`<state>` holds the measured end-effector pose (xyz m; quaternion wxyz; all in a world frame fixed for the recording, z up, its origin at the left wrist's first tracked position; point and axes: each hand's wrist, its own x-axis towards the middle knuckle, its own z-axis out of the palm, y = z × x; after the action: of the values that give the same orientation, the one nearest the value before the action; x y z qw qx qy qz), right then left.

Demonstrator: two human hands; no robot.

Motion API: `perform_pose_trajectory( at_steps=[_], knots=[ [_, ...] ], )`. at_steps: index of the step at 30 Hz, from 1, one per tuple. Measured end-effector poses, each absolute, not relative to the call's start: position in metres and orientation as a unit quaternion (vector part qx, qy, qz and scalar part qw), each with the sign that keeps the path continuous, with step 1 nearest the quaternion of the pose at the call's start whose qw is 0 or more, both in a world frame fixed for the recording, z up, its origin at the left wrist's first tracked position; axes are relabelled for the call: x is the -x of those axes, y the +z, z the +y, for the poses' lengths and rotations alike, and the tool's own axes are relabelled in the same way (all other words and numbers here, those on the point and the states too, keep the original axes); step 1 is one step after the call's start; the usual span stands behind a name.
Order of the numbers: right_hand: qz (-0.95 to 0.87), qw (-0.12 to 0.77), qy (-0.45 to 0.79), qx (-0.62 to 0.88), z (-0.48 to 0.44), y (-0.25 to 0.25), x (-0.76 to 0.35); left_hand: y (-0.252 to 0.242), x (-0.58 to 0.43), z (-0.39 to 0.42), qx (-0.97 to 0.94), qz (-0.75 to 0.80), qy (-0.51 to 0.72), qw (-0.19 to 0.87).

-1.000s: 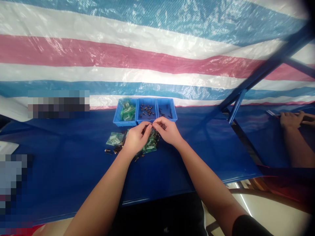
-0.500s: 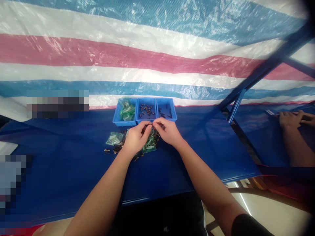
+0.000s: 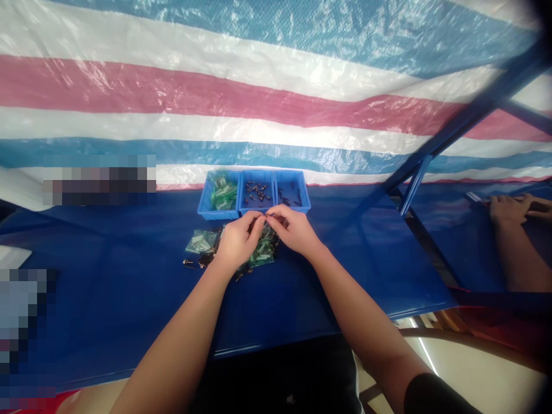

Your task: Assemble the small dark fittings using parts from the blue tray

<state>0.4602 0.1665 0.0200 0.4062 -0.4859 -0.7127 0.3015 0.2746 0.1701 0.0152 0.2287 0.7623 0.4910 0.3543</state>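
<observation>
My left hand [image 3: 241, 234] and my right hand [image 3: 290, 227] meet fingertip to fingertip over a pile of small parts. Both are closed in a pinch around something too small to make out. Beneath them lie green-tinted plastic packets [image 3: 263, 253] and dark and brassy screw-like pieces [image 3: 206, 260], partly hidden by the left hand. Another packet with pale pieces [image 3: 200, 241] lies left of the left hand. Just beyond the hands stand three blue bins: the left bin [image 3: 219, 215] with green packets, the middle bin [image 3: 252, 201] with brassy screw-like pieces, the right bin [image 3: 292, 187] with thin dark pieces.
The bins and pile rest on a blue table [image 3: 129, 299]. A striped plastic sheet [image 3: 259, 109] hangs behind it. A blue metal frame [image 3: 448, 123] slants up at the right. Another person's hands [image 3: 513, 208] are at the far right. Blurred patches cover areas on the left.
The fingertips of both hands have drawn slightly closer together, and the small thing between them is less visible. The pile and bins stay as they were; the view has shifted very slightly.
</observation>
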Motion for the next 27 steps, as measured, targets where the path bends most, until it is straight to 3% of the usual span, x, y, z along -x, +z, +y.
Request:
perform_pose_trajectory(
  at_steps=[27],
  knots=[
    [-0.751,0.355,0.275,0.484,0.161,0.032,-0.461,0.018,-0.276,0.169,-0.763,0.482,0.359,0.239]
  ],
)
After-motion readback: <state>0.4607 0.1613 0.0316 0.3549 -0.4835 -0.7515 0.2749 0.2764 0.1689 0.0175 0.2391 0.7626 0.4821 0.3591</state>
